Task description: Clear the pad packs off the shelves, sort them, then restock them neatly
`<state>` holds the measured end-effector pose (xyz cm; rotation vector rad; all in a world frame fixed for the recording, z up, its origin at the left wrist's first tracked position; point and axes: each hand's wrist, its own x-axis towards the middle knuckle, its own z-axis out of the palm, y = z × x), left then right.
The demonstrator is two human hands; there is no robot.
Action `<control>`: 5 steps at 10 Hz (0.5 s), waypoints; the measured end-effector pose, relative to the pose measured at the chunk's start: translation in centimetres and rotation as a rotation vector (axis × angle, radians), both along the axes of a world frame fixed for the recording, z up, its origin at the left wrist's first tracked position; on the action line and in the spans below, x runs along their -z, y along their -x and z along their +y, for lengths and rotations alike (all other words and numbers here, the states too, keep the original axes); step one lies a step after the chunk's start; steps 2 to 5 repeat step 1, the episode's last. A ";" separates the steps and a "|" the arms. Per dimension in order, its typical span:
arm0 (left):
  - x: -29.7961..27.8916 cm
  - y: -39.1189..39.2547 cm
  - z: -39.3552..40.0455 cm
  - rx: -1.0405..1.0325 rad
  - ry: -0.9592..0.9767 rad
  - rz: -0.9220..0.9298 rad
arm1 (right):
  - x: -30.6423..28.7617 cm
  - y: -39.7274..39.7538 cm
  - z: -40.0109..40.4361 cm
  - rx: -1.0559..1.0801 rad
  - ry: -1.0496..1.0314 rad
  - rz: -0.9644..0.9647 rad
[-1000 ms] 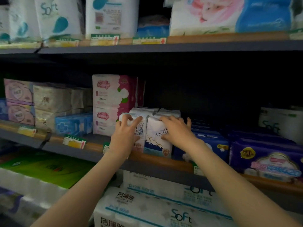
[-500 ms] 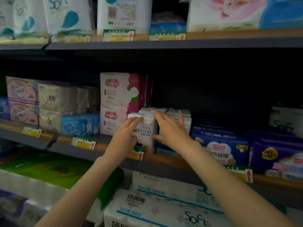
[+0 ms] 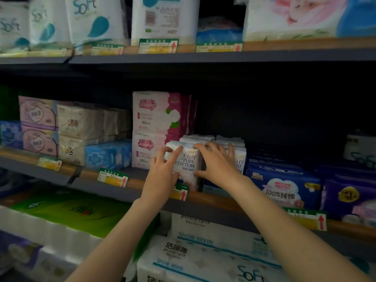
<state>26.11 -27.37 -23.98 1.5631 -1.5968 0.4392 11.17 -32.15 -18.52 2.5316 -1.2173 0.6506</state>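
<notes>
Two white "Pure Cotton" pad packs stand side by side at the front of the middle shelf (image 3: 213, 197). My left hand (image 3: 162, 174) grips the left white pack (image 3: 186, 164), with fingers curled on its left side and front. Covering the front of the right white pack (image 3: 240, 159) is my right hand (image 3: 218, 162); its fingers hook over the top and the thumb sits at the gap between the packs. Just left of them stand two stacked pink-and-white pad packs (image 3: 156, 127).
Blue and purple pad packs (image 3: 284, 186) fill the shelf to the right. Blue, beige and lilac packs (image 3: 81, 129) sit to the left. Tissue bundles (image 3: 162, 19) line the top shelf, and more tissue packs (image 3: 203, 257) lie below. Price tags (image 3: 113, 177) hang on the shelf edge.
Both hands stayed on the white packs and shifted a little. The left pack now stands closer to the pink packs. The view has moved nearer.
</notes>
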 end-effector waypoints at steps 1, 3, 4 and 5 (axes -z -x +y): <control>0.2 0.1 0.6 0.017 0.056 0.055 | -0.3 1.1 0.7 -0.057 0.088 -0.015; 0.2 0.1 0.6 0.017 0.056 0.055 | -0.3 1.1 0.7 -0.057 0.088 -0.015; 0.2 0.1 0.6 0.017 0.056 0.055 | -0.3 1.1 0.7 -0.057 0.088 -0.015; 0.2 0.1 0.6 0.017 0.056 0.055 | -0.3 1.1 0.7 -0.057 0.088 -0.015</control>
